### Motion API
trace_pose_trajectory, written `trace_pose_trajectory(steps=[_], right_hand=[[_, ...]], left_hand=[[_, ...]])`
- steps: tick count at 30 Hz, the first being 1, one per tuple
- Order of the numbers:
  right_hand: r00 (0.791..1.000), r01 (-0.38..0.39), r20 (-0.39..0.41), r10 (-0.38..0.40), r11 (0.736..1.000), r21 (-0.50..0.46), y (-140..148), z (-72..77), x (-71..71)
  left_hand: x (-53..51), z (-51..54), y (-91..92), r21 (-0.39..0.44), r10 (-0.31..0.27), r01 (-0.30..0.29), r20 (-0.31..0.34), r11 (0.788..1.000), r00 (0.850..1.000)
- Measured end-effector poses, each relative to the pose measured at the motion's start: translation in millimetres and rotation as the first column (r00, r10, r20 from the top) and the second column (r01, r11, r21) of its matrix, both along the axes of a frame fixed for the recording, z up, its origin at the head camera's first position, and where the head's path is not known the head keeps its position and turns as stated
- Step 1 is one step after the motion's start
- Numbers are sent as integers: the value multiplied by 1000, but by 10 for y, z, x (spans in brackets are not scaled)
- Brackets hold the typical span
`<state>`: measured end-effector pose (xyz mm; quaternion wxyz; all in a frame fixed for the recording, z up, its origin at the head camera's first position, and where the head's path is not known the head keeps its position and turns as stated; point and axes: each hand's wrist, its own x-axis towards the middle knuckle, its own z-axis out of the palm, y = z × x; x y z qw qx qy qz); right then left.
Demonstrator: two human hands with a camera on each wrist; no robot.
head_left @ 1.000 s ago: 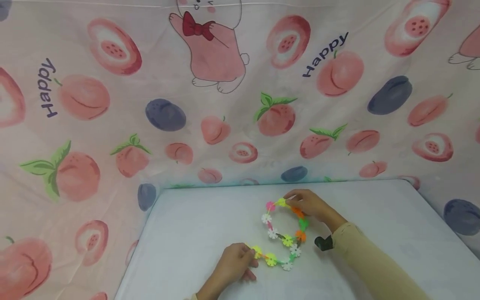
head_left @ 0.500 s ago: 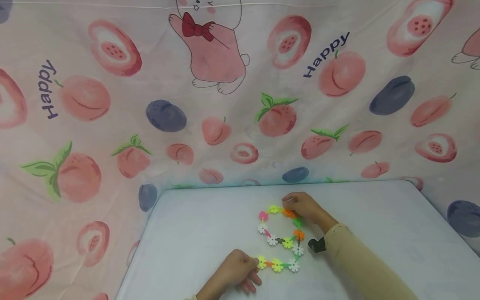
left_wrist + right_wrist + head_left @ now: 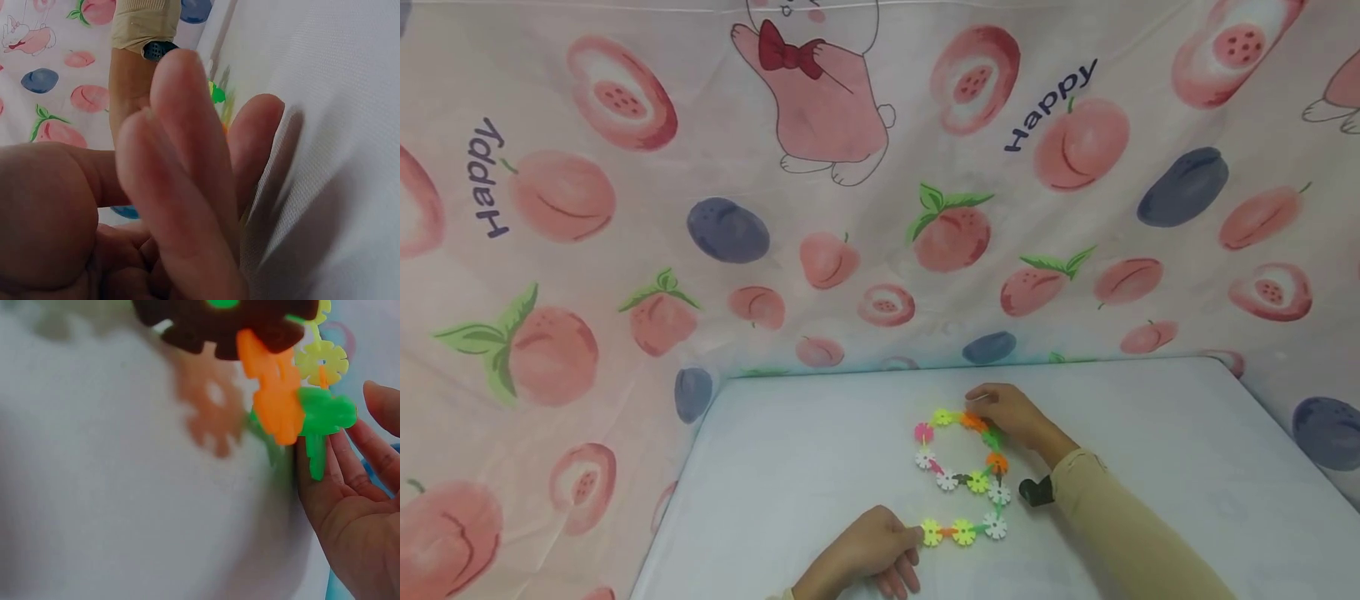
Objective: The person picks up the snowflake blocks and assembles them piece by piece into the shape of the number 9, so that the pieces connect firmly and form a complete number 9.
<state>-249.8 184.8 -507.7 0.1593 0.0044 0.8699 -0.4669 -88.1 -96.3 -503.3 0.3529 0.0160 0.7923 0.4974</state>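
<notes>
A chain of colourful plastic snowflake discs (image 3: 947, 481) curves into a shape like a 9, with its lower tail pointing left. My left hand (image 3: 876, 546) pinches the yellow disc (image 3: 931, 533) at the tail's end between thumb and finger, its other fingers loosely extended. At the top right of the loop, my right hand (image 3: 1011, 412) holds the chain by the orange disc (image 3: 973, 422), beside a green disc (image 3: 325, 412). In the right wrist view its fingertips are partly hidden behind the green disc. Fingers (image 3: 181, 187) fill the left wrist view and hide most of the chain.
The chain is over a white-covered table (image 3: 790, 450). A fruit-printed curtain (image 3: 865, 217) hangs behind and to the sides. A dark strap end (image 3: 1036, 492) sticks out at the right sleeve (image 3: 1120, 508).
My left hand has moved down and slightly right with the tail end, and the tail now lies straighter. My right hand has shifted slightly left, and the loop has moved left and down.
</notes>
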Motion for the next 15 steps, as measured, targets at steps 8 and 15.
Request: trace_pose_trajectory(steps=[8, 15], right_hand=[[998, -26, -60, 26, 1000, -9, 114, -10, 53], [989, -33, -145, 36, 999, 27, 336, 92, 104]], left_hand=[[21, 60, -50, -74, -61, 61, -4, 995, 998], [8, 103, -178, -65, -70, 66, -56, 996, 996]])
